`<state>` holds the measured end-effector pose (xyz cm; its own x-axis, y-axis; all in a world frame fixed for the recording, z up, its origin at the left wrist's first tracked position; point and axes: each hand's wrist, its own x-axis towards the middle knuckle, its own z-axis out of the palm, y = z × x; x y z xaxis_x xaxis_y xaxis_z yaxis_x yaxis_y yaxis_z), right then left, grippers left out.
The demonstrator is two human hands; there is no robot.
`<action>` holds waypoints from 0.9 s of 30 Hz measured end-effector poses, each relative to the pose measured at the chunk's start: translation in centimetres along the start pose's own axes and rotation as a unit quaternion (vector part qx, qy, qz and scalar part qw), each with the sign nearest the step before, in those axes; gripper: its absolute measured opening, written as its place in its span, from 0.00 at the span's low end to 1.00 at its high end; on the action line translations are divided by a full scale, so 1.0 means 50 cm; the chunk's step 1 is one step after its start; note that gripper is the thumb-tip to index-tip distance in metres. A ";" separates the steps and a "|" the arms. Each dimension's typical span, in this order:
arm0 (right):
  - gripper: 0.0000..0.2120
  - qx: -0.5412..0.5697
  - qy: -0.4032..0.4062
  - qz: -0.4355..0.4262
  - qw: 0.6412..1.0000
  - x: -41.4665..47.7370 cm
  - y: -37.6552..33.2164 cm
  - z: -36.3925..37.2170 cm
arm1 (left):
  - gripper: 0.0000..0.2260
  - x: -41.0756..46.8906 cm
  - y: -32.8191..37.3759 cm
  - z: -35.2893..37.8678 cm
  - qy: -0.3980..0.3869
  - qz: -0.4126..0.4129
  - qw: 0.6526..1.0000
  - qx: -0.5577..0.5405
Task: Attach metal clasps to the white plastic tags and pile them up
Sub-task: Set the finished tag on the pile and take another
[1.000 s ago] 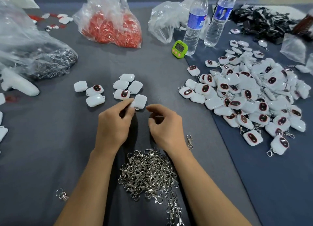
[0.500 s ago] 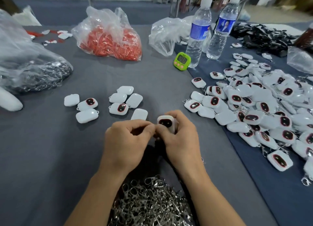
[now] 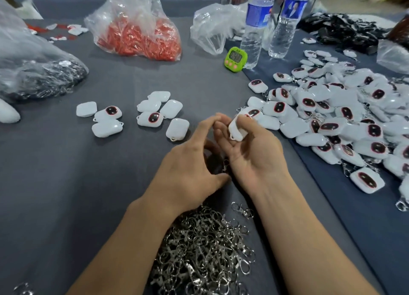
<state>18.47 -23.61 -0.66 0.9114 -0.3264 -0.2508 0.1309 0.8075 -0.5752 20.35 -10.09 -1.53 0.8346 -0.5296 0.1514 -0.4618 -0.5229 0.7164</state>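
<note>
A white rounded plastic tag (image 3: 238,131) is pinched between the thumb and curled fingers of the right hand (image 3: 256,159). It is held just above the grey cloth-covered table (image 3: 66,184), with its small corner loop turned down toward the palm. The left hand (image 3: 188,170) is set close against the right, fingertips touching. Whether anything is pinched in the left hand cannot be told. A glint of metal, probably a small silver clasp (image 3: 225,164), is seen in the shadow between the palms, but which hand holds it is hidden.

The clasp is judged not yet hooked on. For a clean fit, the tag should be held steady with its loop exposed, the clasp gate pressed fully open, and the hook passed through the loop before release. The finished piece is then to be laid on the large pile of clasped tags (image 3: 343,117) at the right, apart from the few bare white tags (image 3: 155,113) at the left. Further clasps are supplied by the heap of loose silver metal clasps (image 3: 203,246) by the wrists.
</note>
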 end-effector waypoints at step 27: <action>0.12 -0.516 -0.053 -0.174 0.837 -0.011 0.020 -0.012 | 0.22 0.017 -0.029 -0.017 0.201 -0.027 0.965 -0.167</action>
<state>17.85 -22.91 -1.56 0.9251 -0.3634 0.1102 0.0380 -0.2002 -0.9790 21.96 -9.21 -1.85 0.9350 -0.1700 0.3111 -0.3473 -0.2625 0.9003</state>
